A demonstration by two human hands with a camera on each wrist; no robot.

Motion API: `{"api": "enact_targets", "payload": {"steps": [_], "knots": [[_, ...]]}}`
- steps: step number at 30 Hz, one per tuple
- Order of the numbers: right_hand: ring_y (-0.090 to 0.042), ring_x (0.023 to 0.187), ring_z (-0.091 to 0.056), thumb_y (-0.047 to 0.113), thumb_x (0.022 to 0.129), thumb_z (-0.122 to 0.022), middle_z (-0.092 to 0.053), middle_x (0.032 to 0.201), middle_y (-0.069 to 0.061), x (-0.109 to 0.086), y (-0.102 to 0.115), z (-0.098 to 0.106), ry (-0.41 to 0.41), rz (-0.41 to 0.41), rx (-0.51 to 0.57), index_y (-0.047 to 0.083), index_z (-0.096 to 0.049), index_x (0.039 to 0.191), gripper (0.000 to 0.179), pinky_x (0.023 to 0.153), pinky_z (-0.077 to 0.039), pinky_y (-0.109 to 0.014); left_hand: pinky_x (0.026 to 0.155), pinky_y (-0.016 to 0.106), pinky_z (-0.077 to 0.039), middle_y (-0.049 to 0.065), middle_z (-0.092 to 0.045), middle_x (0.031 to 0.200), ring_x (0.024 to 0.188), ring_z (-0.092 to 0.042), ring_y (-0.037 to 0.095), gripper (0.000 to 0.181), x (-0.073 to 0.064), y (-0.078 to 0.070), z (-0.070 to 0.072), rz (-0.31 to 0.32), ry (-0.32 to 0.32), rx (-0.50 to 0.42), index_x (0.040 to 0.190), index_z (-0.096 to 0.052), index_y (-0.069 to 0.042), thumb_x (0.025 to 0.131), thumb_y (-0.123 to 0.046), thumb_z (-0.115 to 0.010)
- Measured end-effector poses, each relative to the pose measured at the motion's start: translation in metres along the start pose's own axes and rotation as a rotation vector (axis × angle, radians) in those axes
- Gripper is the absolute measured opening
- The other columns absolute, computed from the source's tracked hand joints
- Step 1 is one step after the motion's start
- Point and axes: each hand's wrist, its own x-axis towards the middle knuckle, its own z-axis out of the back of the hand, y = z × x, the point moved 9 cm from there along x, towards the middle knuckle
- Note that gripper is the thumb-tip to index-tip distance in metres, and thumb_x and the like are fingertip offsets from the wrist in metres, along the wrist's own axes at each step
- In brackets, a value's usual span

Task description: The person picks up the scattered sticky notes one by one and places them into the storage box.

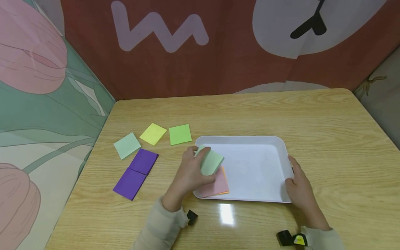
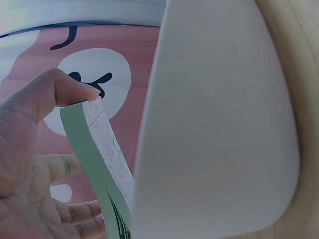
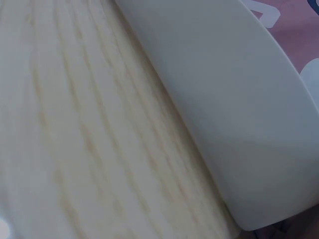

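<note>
My left hand (image 1: 192,170) pinches a pale green pad of sticky notes (image 1: 212,162) between thumb and fingers, above the left end of a white tray (image 1: 256,166). The left wrist view shows the pad (image 2: 75,132) tilted on edge, its leaves parting at the lower end, beside the tray's outer wall (image 2: 214,119). Inside the tray, partly under the held pad, lies a pink pad (image 1: 214,185) with an orange edge (image 1: 225,177) peeking out below it. At the tray's right side, my right hand (image 1: 301,189) grips the rim; it is mostly hidden in its own wrist view.
Left of the tray lie a mint pad (image 1: 127,146), a yellow pad (image 1: 153,134) and a bright green pad (image 1: 180,134). Nearer, two purple pads (image 1: 143,161) touch end to end on the wooden table (image 1: 337,139). A printed cloth (image 1: 225,69) hangs behind the table.
</note>
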Motion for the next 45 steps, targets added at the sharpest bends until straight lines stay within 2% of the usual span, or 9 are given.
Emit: {"api": "enact_targets", "payload": {"steps": [10, 25, 38, 45], "knots": [[-0.046, 0.12, -0.014, -0.006, 0.08, -0.025, -0.011, 0.136, -0.029, -0.002, -0.001, 0.0, 0.004, -0.016, 0.01, 0.003, -0.004, 0.138, 0.062, 0.088, -0.019, -0.059, 0.062, 0.031, -0.04, 0.017, -0.034, 0.12, 0.098, -0.038, 0.029, 0.075, 0.0, -0.003, -0.002, -0.003, 0.004, 0.041, 0.124, -0.045, -0.017, 0.055, -0.027, -0.071], [-0.047, 0.119, -0.015, -0.005, 0.08, -0.026, -0.013, 0.135, -0.03, -0.001, 0.0, 0.001, -0.006, -0.01, 0.006, 0.003, -0.006, 0.138, 0.062, 0.089, -0.018, -0.059, 0.062, 0.03, -0.04, 0.017, -0.035, 0.12, 0.098, -0.037, 0.027, 0.074, 0.0, -0.012, -0.008, -0.041, 0.036, 0.067, 0.124, -0.045, -0.018, 0.055, -0.028, -0.071], [-0.048, 0.118, -0.017, -0.006, 0.078, -0.026, -0.015, 0.134, -0.031, 0.0, 0.002, 0.001, -0.014, 0.012, 0.004, 0.002, -0.007, 0.138, 0.063, 0.086, -0.02, -0.06, 0.061, 0.029, -0.038, 0.017, -0.035, 0.121, 0.098, -0.038, 0.027, 0.077, 0.001, -0.011, -0.018, -0.057, 0.064, 0.133, 0.124, -0.045, -0.019, 0.053, -0.03, -0.072], [-0.048, 0.118, -0.018, -0.006, 0.078, -0.026, -0.016, 0.134, -0.031, 0.0, 0.001, 0.002, -0.02, 0.009, 0.008, 0.003, -0.007, 0.138, 0.063, 0.086, -0.02, -0.06, 0.06, 0.03, -0.039, 0.015, -0.035, 0.122, 0.1, -0.037, 0.027, 0.077, 0.001, -0.008, -0.024, -0.045, 0.085, 0.149, 0.124, -0.045, -0.02, 0.052, -0.031, -0.072]]}}
